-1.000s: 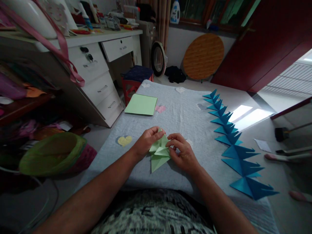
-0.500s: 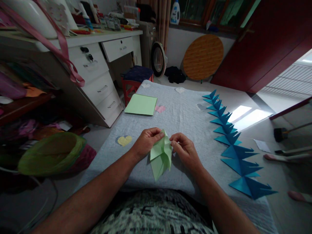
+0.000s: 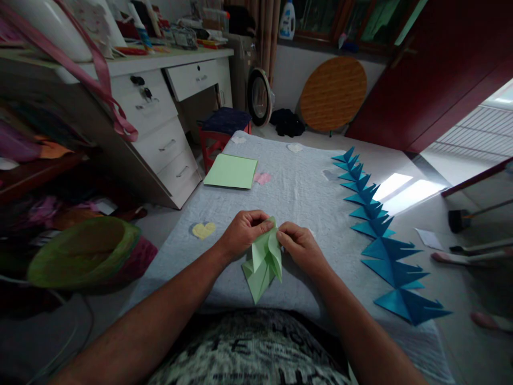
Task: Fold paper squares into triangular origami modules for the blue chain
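A partly folded sheet of light green origami paper [image 3: 262, 267] hangs between my hands, close to my body, with its pointed end toward me. My left hand [image 3: 245, 231] pinches its upper left edge between thumb and fingers. On the other side, my right hand [image 3: 300, 240] grips the upper right edge with thumb and forefinger. Several creases and raised flaps show on the paper. Farther off to the left lies a stack of flat light green paper [image 3: 231, 171]. Along the right side runs a row of several blue folded paper cranes [image 3: 395, 256].
A pale blue cloth [image 3: 288, 182] covers the table, with a yellow heart [image 3: 204, 230] on it. At the left stand a lined waste bin [image 3: 80, 251] and a white desk [image 3: 148, 107]. Beyond the table are a red stool [image 3: 212, 141] and a round wooden board [image 3: 334, 93].
The upper flaps of the green paper have folded closer together and stand up more sharply. My right hand has shifted slightly toward the left hand, its fingers closing nearer the top.
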`<control>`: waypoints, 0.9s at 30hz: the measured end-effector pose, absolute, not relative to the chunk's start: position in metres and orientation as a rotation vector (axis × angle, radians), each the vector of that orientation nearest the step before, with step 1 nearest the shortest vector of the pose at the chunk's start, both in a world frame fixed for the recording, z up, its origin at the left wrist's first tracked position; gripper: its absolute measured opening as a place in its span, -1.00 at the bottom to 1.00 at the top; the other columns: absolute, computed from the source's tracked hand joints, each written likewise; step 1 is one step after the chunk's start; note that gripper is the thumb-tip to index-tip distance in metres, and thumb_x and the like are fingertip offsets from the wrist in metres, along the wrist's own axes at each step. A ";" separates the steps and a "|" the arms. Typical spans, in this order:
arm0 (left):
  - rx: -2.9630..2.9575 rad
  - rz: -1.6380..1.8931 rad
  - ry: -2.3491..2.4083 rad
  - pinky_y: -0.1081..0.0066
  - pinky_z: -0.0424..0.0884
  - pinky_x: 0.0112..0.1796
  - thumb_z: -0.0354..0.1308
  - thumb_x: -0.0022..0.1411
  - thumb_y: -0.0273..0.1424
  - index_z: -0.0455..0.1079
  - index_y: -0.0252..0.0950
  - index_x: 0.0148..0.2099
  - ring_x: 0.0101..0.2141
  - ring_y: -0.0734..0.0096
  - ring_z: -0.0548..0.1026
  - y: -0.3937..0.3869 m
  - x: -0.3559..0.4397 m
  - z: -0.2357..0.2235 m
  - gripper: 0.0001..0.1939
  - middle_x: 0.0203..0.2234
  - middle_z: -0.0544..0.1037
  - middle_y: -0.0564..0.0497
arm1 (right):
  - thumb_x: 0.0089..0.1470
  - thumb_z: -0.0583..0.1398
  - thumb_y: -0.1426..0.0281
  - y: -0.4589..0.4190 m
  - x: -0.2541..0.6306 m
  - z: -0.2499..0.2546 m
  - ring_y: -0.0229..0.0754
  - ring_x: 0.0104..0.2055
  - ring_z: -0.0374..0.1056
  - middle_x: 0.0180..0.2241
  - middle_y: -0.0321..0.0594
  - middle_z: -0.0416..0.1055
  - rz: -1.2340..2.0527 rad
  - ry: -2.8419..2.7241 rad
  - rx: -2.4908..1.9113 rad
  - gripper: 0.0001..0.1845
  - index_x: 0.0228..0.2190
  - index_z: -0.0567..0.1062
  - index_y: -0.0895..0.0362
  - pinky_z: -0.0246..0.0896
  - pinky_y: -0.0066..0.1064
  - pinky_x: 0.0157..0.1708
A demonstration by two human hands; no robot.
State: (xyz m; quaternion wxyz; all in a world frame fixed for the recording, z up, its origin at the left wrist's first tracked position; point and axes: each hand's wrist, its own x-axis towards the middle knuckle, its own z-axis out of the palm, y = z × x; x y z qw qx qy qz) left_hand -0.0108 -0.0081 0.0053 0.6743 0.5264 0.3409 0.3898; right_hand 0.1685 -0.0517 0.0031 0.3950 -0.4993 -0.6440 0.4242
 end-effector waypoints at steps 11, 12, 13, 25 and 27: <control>1.226 0.900 0.781 0.50 0.29 -0.48 0.38 0.08 -0.19 0.50 -0.35 -0.29 -0.53 0.51 0.39 -0.008 -0.010 0.010 -0.69 -0.50 0.50 0.05 | -0.01 0.15 0.41 -0.052 0.165 -0.001 -0.32 -0.55 0.17 -0.60 -0.39 0.28 1.039 -1.593 -1.329 -0.90 -0.50 0.45 0.11 0.08 -0.48 -0.54; 1.256 0.895 0.779 0.51 0.28 -0.48 0.40 0.05 -0.20 0.50 -0.34 -0.28 -0.52 0.52 0.39 -0.007 -0.010 0.010 -0.68 -0.49 0.50 0.05 | 0.00 0.15 0.41 -0.052 0.165 -0.002 -0.32 -0.55 0.17 -0.61 -0.39 0.27 1.023 -1.602 -1.336 -0.91 -0.50 0.45 0.11 0.08 -0.48 -0.54; 1.287 0.882 0.779 0.51 0.27 -0.49 0.42 0.03 -0.22 0.50 -0.34 -0.27 -0.52 0.52 0.39 -0.006 -0.011 0.010 -0.68 -0.48 0.50 0.05 | 0.00 0.16 0.41 -0.052 0.165 -0.002 -0.32 -0.55 0.18 -0.61 -0.39 0.27 1.008 -1.615 -1.344 -0.91 -0.50 0.45 0.11 0.08 -0.48 -0.54; 1.089 0.876 0.653 0.53 0.34 -0.46 0.41 0.09 -0.29 0.45 -0.34 -0.33 -0.53 0.54 0.41 -0.009 -0.017 0.005 -0.75 -0.51 0.48 0.09 | -0.01 0.22 0.36 -0.055 0.165 0.001 -0.32 -0.51 0.20 -0.51 -0.36 0.29 1.035 -1.671 -1.290 -0.90 -0.38 0.44 0.11 0.10 -0.49 -0.54; 1.015 0.888 0.635 0.53 0.36 -0.45 0.42 0.09 -0.30 0.46 -0.33 -0.30 -0.52 0.54 0.42 -0.010 -0.017 0.006 -0.75 -0.49 0.50 0.08 | 0.00 0.21 0.35 -0.056 0.166 0.003 -0.31 -0.49 0.23 -0.47 -0.34 0.31 1.048 -1.664 -1.276 -0.89 -0.36 0.44 0.11 0.13 -0.49 -0.52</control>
